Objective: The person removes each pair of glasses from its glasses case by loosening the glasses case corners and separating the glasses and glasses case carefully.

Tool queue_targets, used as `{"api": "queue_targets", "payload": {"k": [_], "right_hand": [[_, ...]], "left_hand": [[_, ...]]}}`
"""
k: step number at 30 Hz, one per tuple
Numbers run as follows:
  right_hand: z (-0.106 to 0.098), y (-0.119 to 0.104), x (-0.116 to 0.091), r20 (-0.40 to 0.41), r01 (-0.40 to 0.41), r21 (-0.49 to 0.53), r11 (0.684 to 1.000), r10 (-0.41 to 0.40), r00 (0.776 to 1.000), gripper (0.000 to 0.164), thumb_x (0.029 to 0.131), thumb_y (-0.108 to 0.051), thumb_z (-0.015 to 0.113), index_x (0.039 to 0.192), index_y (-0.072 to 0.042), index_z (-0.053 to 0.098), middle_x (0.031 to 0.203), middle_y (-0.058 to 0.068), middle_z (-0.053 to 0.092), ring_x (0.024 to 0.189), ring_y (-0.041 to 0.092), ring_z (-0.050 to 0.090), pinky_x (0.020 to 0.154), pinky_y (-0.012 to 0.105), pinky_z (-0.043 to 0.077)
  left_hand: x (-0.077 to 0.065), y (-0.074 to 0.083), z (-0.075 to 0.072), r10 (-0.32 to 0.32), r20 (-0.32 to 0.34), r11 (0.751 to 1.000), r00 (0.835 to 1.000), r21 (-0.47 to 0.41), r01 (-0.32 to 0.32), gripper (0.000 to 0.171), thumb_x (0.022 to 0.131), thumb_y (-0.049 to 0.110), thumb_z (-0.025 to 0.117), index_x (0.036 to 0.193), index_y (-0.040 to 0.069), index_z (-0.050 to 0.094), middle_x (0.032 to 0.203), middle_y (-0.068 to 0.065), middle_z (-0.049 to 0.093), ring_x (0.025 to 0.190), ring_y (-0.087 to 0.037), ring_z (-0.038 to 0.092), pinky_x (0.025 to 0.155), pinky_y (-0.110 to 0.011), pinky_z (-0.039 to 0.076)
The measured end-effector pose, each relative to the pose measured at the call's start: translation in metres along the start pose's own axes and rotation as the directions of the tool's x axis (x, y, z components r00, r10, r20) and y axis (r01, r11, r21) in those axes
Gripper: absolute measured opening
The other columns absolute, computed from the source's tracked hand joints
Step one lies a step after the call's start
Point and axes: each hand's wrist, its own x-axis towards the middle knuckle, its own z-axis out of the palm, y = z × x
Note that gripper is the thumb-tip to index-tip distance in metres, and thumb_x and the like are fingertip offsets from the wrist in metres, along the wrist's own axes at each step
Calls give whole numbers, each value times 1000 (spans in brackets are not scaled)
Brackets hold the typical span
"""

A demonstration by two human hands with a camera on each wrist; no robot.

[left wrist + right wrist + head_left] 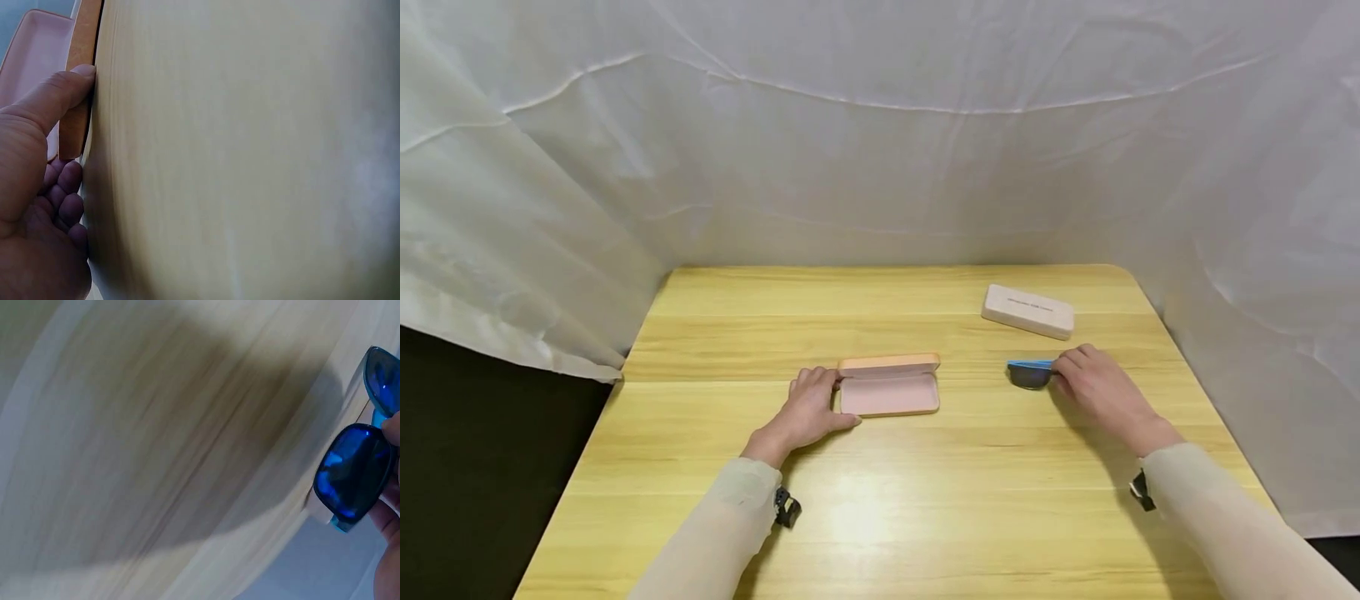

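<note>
An open glasses case [889,393], tan outside with a pink lining, lies on the table with its lid tipped up at the back. My left hand [808,410] grips its left end. In the left wrist view the thumb [69,87] presses the case's front wall [76,134], and the other fingers curl at its end. To the right, my right hand [1101,387] pinches a pair of sunglasses [1030,375] with blue temples. The right wrist view shows their dark blue mirrored lenses [353,475], with fingers at the bridge.
A second glasses case [1028,312], pale beige, closed and with small lettering on its lid, lies beyond the right hand. The light wood table [880,308] ends at white cloth curtains [880,183] at the back and sides.
</note>
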Motion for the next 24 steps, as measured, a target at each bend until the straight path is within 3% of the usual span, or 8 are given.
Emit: {"api": "queue_targets", "payload": {"k": [12, 24], "right_hand": [[-4, 26, -16, 18, -29, -5, 1000, 29, 999, 20, 83, -1, 81, 100, 1, 70, 98, 14, 73, 92, 35, 63, 84, 51, 54], [-2, 29, -15, 9, -27, -28, 999, 27, 1000, 19, 82, -1, 81, 98, 2, 71, 96, 15, 73, 90, 37, 63, 82, 52, 53]], "left_hand": [[1, -3, 0, -6, 1, 1000, 1000, 9, 6, 80, 84, 48, 88, 142, 1, 57, 133, -11, 61, 122, -29, 45, 105, -48, 37], [0, -3, -1, -13, 9, 1000, 1000, 12, 13, 79, 84, 48, 88, 140, 2, 58, 130, -9, 61, 122, -29, 45, 105, -47, 37]]}}
